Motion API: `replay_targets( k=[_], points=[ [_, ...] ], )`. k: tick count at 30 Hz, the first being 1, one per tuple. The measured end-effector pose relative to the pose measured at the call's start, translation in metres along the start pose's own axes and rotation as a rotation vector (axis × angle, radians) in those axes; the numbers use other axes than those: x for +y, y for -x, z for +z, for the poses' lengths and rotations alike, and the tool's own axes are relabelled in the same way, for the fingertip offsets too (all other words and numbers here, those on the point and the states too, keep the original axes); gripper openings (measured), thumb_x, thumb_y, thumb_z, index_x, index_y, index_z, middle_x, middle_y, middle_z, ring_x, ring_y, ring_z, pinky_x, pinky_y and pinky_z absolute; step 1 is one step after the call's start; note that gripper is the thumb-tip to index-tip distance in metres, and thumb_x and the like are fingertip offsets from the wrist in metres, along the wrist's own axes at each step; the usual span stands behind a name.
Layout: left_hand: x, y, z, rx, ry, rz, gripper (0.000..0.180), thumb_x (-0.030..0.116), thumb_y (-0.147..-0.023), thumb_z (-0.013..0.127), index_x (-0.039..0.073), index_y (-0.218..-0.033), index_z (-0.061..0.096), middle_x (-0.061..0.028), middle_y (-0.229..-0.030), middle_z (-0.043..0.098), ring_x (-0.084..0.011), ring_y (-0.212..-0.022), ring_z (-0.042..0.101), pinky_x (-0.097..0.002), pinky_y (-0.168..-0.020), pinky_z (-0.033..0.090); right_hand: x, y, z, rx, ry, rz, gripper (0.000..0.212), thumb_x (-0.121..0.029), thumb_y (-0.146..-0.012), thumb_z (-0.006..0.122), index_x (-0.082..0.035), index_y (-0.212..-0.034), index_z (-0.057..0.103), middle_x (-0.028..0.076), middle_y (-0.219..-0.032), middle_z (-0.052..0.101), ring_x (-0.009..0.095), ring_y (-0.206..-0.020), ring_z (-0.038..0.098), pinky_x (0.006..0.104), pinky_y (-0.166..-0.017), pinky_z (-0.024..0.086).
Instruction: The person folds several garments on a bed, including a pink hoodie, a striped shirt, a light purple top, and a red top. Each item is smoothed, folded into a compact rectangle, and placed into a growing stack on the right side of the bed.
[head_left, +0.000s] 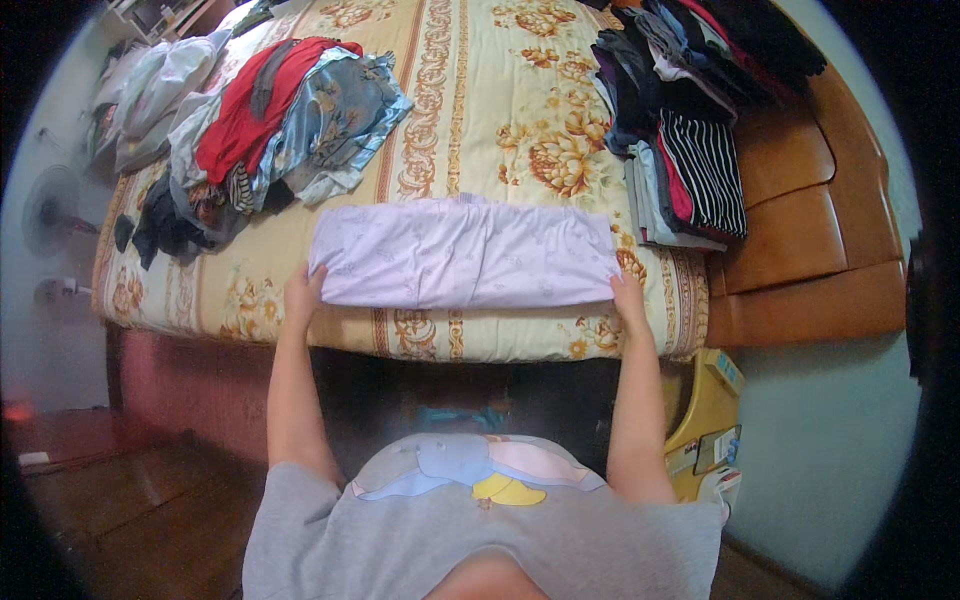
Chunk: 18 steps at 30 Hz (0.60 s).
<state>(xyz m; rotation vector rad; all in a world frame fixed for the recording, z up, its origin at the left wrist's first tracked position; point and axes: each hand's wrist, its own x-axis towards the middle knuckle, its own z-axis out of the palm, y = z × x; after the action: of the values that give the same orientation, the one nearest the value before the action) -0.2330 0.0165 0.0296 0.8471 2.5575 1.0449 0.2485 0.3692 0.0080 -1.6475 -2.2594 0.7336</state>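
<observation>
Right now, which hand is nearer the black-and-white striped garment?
Right. The right hand holds the right end of the lilac cloth, just short of the striped garment; the left hand holds the opposite end, farther off.

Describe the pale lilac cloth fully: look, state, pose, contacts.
The pale lilac cloth looks like thin, soft fabric with a faint scattered print. It appears folded into a wide strip, wrinkled around the middle, with a small striped bit at its far edge. It lies crosswise near the bed's near edge, its ends held by the left and right hands.
</observation>
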Motion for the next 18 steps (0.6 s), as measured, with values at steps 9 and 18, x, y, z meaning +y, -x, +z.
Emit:
replay_targets(
  k=[9,18],
  points=[
    [-0.016,0.053,0.002,-0.083,-0.132,-0.043,0.038,0.030,-0.077,0.062,-0.001,-0.098,0.057,-0.0223,-0.089,0.062,-0.0351,-0.087,0.059,-0.0390,-0.075,0.045,-0.015,0.045,0.013,0.028,0.090,0.194,0.031,-0.018,-0.079,0.058,0.003,-0.102,0.053,0.017,-0.091,0.059,0.033,-0.087,0.056,0.0401,-0.078,0.043],
    [0.015,0.021,0.010,-0.426,0.582,-0.285,0.053,0.019,-0.076,0.066,-0.003,-0.118,0.045,-0.0153,-0.111,0.056,-0.0236,-0.096,0.058,-0.0320,-0.082,0.045,-0.172,0.128,0.121,-0.162,0.366,-0.621,0.073,-0.043,-0.079,0.055,0.000,-0.133,0.030,0.014,-0.143,0.021,0.026,-0.134,0.018,0.0547,-0.103,0.017]
  ],
)
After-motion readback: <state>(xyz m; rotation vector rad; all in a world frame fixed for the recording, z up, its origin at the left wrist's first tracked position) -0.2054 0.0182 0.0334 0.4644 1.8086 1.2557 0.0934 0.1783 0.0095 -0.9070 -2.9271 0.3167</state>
